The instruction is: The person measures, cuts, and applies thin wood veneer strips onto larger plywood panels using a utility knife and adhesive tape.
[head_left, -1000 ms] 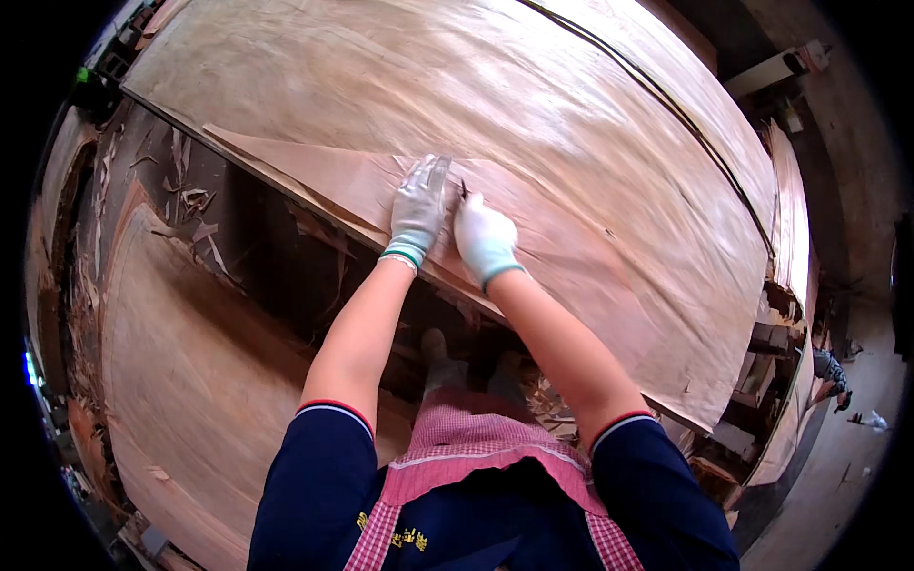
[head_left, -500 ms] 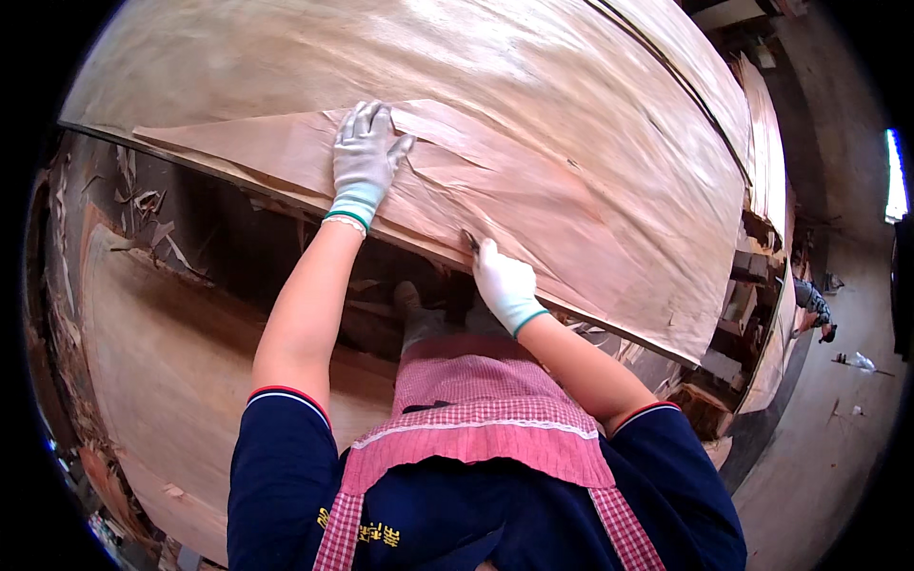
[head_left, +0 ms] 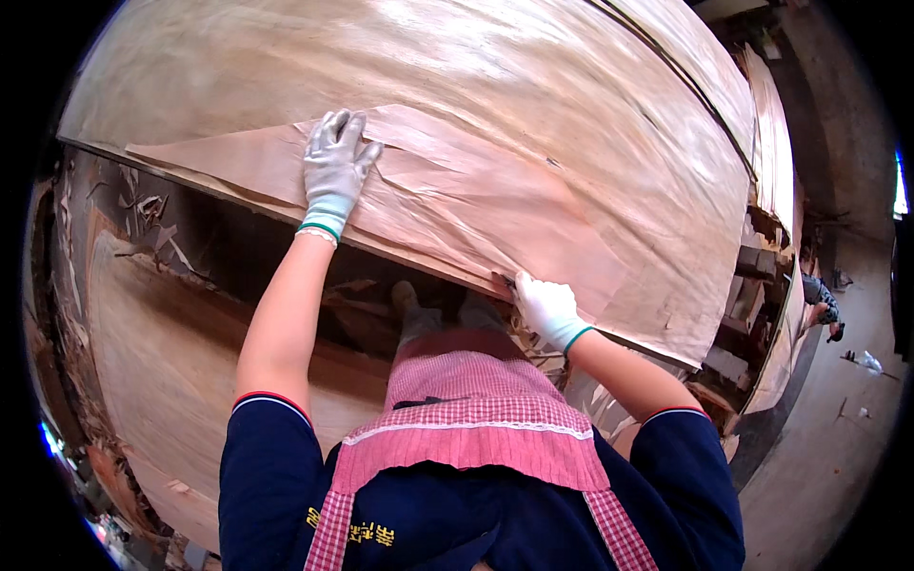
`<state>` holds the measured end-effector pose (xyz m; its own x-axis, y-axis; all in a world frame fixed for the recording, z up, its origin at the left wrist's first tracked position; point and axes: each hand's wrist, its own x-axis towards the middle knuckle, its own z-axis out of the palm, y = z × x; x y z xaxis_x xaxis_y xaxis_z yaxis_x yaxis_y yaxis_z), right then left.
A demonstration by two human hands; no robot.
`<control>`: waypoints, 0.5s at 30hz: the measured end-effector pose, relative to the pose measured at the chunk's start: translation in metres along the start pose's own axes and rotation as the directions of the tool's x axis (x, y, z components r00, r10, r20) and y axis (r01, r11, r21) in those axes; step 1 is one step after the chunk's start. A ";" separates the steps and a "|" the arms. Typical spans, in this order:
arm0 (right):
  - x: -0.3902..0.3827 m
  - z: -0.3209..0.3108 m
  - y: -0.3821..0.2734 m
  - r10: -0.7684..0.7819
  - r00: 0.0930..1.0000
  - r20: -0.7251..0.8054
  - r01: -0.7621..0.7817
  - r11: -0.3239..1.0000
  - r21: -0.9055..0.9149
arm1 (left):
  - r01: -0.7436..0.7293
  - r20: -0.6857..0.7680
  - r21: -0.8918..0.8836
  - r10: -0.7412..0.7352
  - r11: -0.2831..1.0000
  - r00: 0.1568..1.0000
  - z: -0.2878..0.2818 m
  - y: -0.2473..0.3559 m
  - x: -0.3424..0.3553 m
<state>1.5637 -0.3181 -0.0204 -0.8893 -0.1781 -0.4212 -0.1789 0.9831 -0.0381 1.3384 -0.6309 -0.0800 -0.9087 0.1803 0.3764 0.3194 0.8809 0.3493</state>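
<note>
My left hand [head_left: 337, 171], in a pale work glove, lies flat with fingers apart on a loose pinkish sheet of wood veneer [head_left: 438, 181]. This thin, creased piece rests on a broad veneer-covered panel [head_left: 476, 67], along its near edge. At that edge, to the right, my gloved right hand [head_left: 546, 309] is closed around a small knife [head_left: 503, 282]. Only the dark tip of the knife shows, touching or very near the veneer's edge; the handle is hidden in my fist.
Another large wood sheet [head_left: 181, 352] lies lower at the left, with torn veneer scraps [head_left: 148, 209] beside it. Stacked blocks and boards [head_left: 752, 276] stand past the panel's right end. Farther right, a person [head_left: 821, 303] is on the concrete floor [head_left: 809, 457].
My right hand has moved right and toward me along the panel's edge with the knife. My left hand has shifted a little left and nearer, still flat on the veneer.
</note>
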 end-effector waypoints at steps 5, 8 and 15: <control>-0.014 -0.028 0.086 -0.112 0.976 0.187 0.121 0.992 -0.037 | 0.007 -0.005 0.010 -0.007 1.000 1.000 0.001 -0.001 -0.001; -0.065 -0.041 0.223 -0.092 0.971 0.220 0.121 0.985 -0.125 | 0.037 -0.014 0.052 -0.037 0.998 0.999 -0.001 0.000 -0.001; 0.093 -0.095 0.063 -0.042 0.948 -0.315 0.111 0.973 0.203 | 0.088 0.051 -0.035 -0.086 0.996 0.995 -0.008 -0.001 0.007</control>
<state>1.4302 -0.2769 0.0241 -0.9682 -0.2234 -0.1125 -0.1871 0.9453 -0.2672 1.3333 -0.6341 -0.0713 -0.9455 0.1260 0.3003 0.2475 0.8774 0.4110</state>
